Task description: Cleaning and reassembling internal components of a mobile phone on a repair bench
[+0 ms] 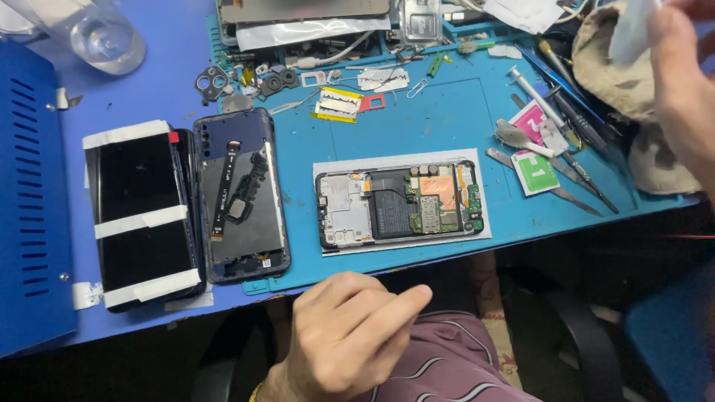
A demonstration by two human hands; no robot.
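The blue repair mat (447, 126) carries an opened phone (400, 205) on white paper (402, 246) at its near edge. Below that phone, the left hand (346, 335) hangs loosely curled, empty. Up right, the right hand (681, 82) pinches a white wipe (631, 30) above a beige cloth (607, 67).

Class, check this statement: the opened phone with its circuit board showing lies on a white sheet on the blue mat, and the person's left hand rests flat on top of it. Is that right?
Not quite. The opened phone does lie on the white sheet on the blue mat, but the left hand is not on it: the head view shows it below the table edge, apart from the phone.
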